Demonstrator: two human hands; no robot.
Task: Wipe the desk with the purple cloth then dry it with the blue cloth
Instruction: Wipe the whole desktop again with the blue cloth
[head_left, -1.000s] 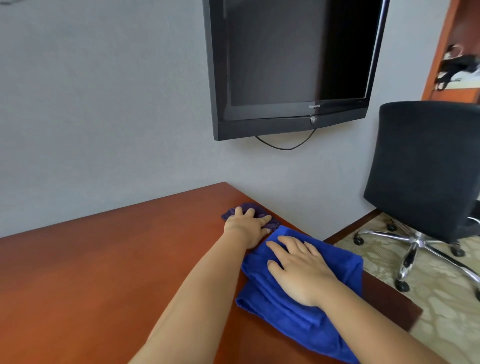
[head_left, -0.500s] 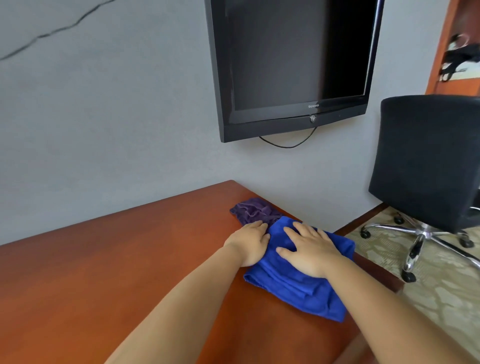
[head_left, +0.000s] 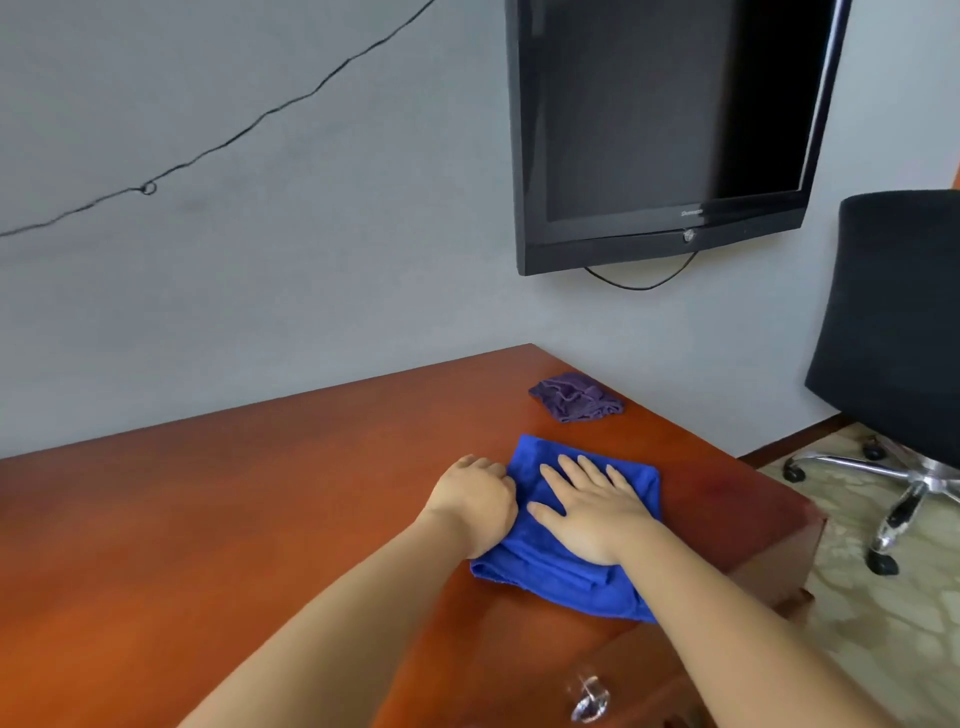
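A folded blue cloth (head_left: 540, 566) lies on the reddish-brown desk (head_left: 234, 519), near its right end. My right hand (head_left: 592, 509) presses flat on top of the cloth with fingers spread. My left hand (head_left: 475, 506) grips the cloth's left edge, its fingers curled into the fabric. A crumpled purple cloth (head_left: 574, 397) lies by itself near the desk's far right corner, beyond both hands and touched by neither.
A black television (head_left: 660, 119) hangs on the grey wall above the desk's right end, a cable looping beneath it. A black office chair (head_left: 893, 322) on castors stands on the patterned floor to the right. A metal drawer handle (head_left: 587, 699) shows below the desk's front edge.
My left hand let go of the purple cloth and came over to the blue cloth's left edge. Both hands and the blue cloth slid left, away from the purple cloth.
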